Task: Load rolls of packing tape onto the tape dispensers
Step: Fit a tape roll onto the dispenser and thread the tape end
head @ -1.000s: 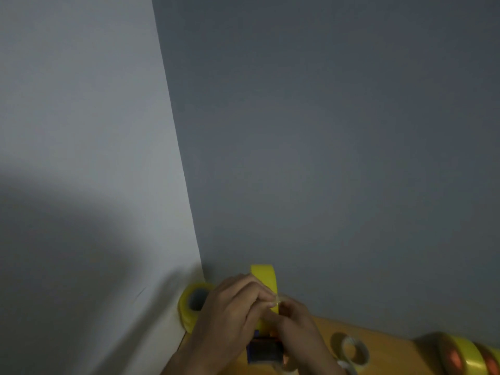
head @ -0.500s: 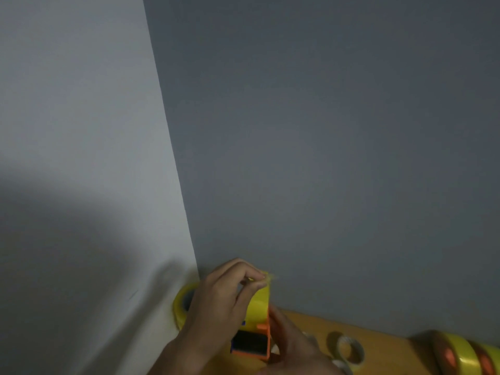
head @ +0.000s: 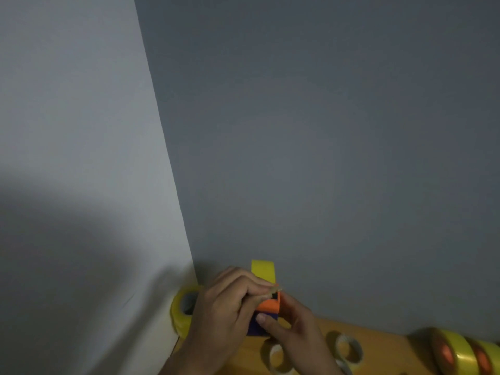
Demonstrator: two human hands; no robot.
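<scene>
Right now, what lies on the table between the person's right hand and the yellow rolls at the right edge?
In the head view, one empty tape core stands on the wooden table between the right hand and the yellow rolls.

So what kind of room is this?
Probably a packing spot at a wooden table pushed into a bare wall corner. Yellow tape rolls stand on it, empty cores lie about, and hands work an orange tape dispenser.
</scene>
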